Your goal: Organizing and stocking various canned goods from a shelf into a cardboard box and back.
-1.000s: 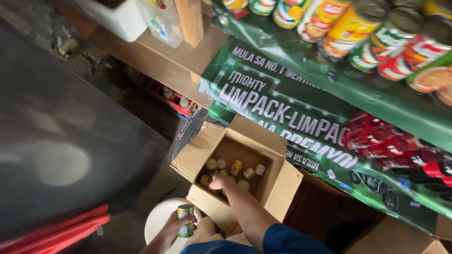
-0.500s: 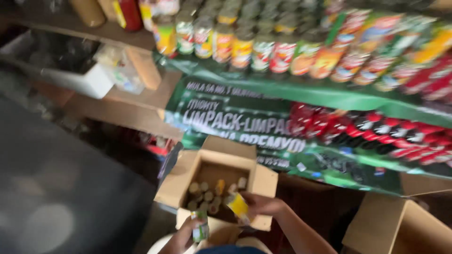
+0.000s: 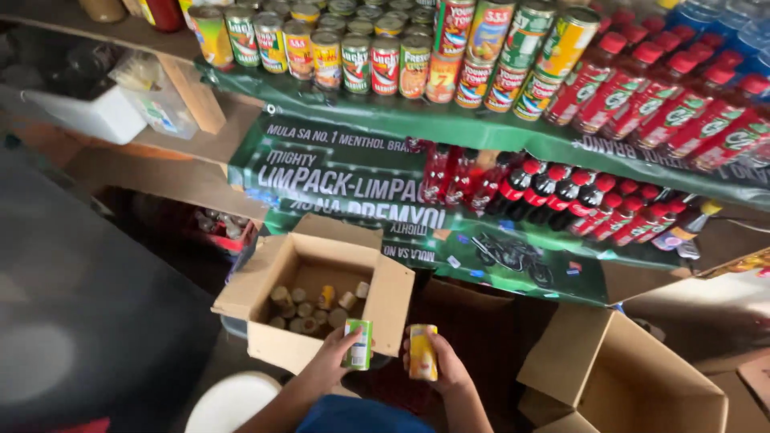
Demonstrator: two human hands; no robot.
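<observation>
Grip, right hand: right hand (image 3: 447,369) is closed around a yellow can (image 3: 423,352), fingers wrapped behind it and thumb at its near side, holding it upright.
Grip, left hand: left hand (image 3: 333,362) is closed on a green can (image 3: 358,345), clasped from the left with the can standing upright at the fingertips.
Yellow can, look: small, cylindrical, yellow label with a red patch low on the front, pale rim at the top.
Green can, look: small, slim, bright green label with a white panel facing the camera.
Cans, position: both are held side by side, near each other but apart, just in front of the near wall of the open cardboard box (image 3: 387,305); the green one overlaps that wall's lower edge in view.
Box contents: more small cans (image 3: 309,309) stand on the box floor, mostly showing dull metal tops, one with a yellow label.
Second box: another open cardboard carton (image 3: 642,377) sits to the right, well apart from the hands.
Above: a green banner (image 3: 353,180) hangs on the shelf front, with a row of tinned goods (image 3: 377,60) on top and red-capped bottles (image 3: 666,100) to the right.
Lower left: a white round stool top (image 3: 228,403) lies beside the left forearm.
</observation>
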